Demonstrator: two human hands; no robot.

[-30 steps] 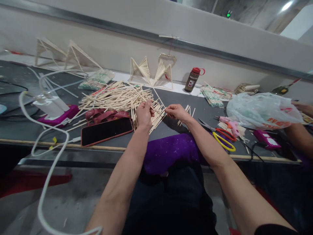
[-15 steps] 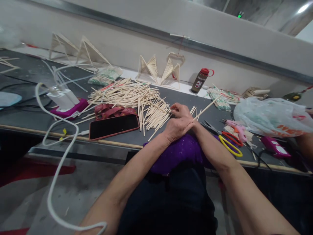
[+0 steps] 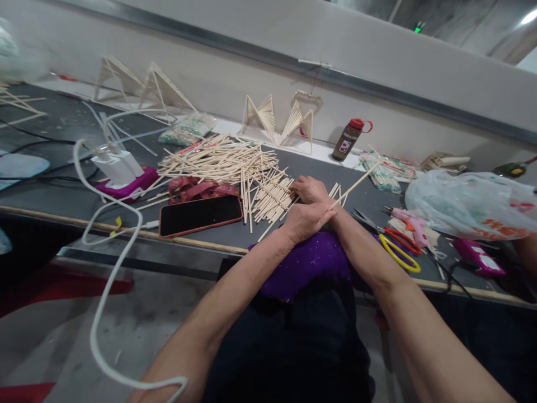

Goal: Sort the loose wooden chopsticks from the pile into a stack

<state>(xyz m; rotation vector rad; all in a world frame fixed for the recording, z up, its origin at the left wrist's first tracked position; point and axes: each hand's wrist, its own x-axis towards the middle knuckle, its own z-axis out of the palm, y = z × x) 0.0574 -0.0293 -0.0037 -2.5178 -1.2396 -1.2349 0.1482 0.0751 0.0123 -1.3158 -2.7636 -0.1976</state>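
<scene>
My left hand is closed around a thin wooden stick, which slants up to the right past my right wrist. Crossed behind it, my right hand has its fingers curled at the right edge of a heap of short wooden sticks; whatever lies between those fingertips is hidden. A few more sticks lie just right of my hands. Beneath my wrists, a purple glittery cloth hangs over the table edge. Longer loose sticks are piled further left.
A phone lies left, near a charging cable and a power strip. Scissors, a pink glue gun and a plastic bag are on the right. Stick structures and a bottle stand at the back.
The whole view has shifted slightly, so things appear a little further right. Both hands keep nearly the same pose, the left still holding the stick.
</scene>
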